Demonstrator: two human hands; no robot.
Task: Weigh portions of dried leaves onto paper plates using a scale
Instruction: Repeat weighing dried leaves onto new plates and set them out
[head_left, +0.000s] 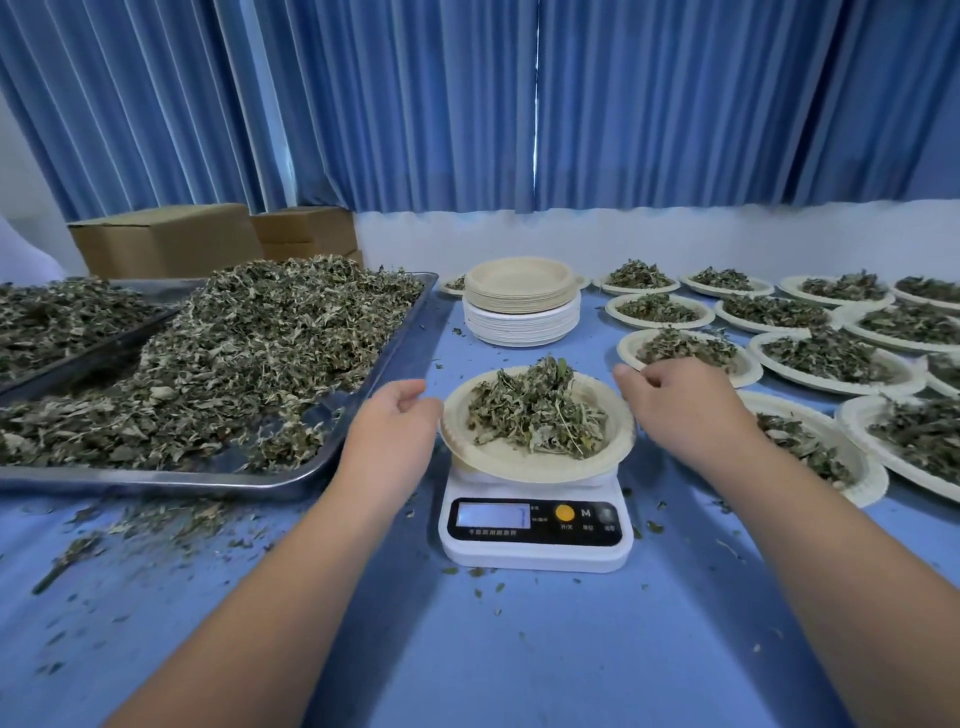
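Digital scale (535, 525) on blue tabletop carries paper plate (537, 457) w/ dried leaves (537, 410). Left hand (387, 436) & right hand (685, 410) flank plate rim, fingers loosely curled; grip unclear. Leaf tray (332, 467) at left.
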